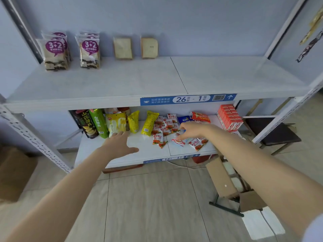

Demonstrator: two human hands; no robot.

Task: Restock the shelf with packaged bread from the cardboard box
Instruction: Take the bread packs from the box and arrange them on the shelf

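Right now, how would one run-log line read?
left hand: open, over lower shelf | right hand: over red sachets, grip unclear | bread packs: on upper shelf

R hand point(192, 131) fingertips blurred over red sachets point(164, 127); grip unclear. Cardboard box point(14, 172) cut off by L edge; 2nd box point(251, 200) partly behind R forearm point(253, 159).

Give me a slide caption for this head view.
Left hand and right hand reach to the lower white shelf strewn with red-and-white snack sachets; purple-labelled bread packs stand on the upper white shelf.
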